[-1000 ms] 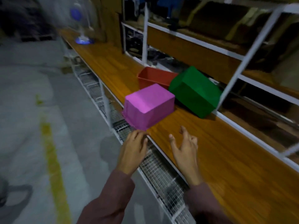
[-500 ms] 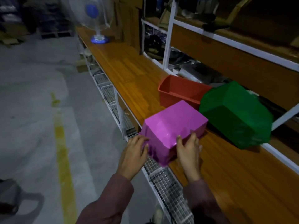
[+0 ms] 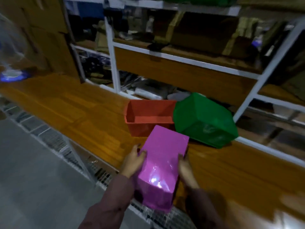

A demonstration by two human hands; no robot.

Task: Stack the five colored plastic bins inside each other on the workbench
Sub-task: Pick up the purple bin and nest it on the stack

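I hold a pink bin point(image 3: 162, 164) upside down, its flat bottom facing up, lifted over the front edge of the wooden workbench point(image 3: 74, 113). My left hand point(image 3: 133, 161) grips its left side and my right hand point(image 3: 185, 169) grips its right side. Behind it a red bin point(image 3: 148, 119) stands upright and open on the bench. A green bin point(image 3: 204, 119) lies tipped on its side to the right of the red one, touching it. No other colored bins are in view.
White-framed shelving point(image 3: 181, 58) full of cluttered items rises behind the bench. A fan with a blue base point(image 3: 11, 75) stands at the bench's far left. Wire mesh racks point(image 3: 54, 142) run under the front edge, with grey floor to the left.
Both hands closed on the pink bin and lifted it off the bench toward me. The view swung right to face the shelving.
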